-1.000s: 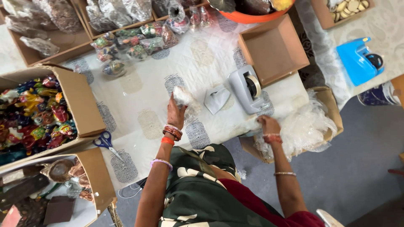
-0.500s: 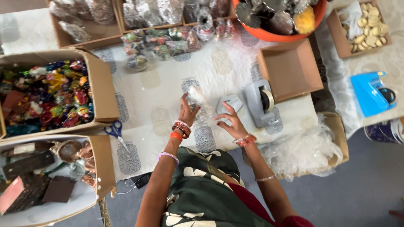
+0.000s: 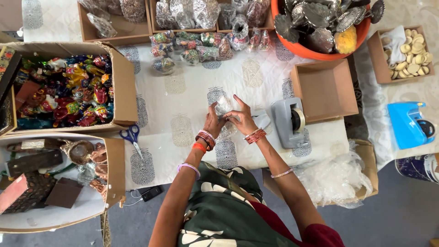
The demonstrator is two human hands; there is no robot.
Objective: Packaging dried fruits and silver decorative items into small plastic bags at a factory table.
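Note:
My left hand [image 3: 213, 120] and my right hand [image 3: 241, 117] meet over the white patterned cloth [image 3: 183, 100] and both grip a small clear plastic packet [image 3: 223, 105] with something pale inside. Red and orange bangles ring both wrists. A grey tape dispenser [image 3: 289, 121] stands just right of my right hand. A small grey piece lies between that hand and the dispenser, partly hidden.
Blue-handled scissors [image 3: 132, 136] lie left of my hands. A cardboard box of colourful figurines [image 3: 68, 91] sits far left, an empty brown box [image 3: 324, 89] at the right, wrapped packets [image 3: 201, 45] at the back, an orange tub of metal pieces [image 3: 320, 23], clear bags [image 3: 336, 176].
My right hand came up from the bag pile at the right edge to the middle and joined the left on the packet. The view also shifted.

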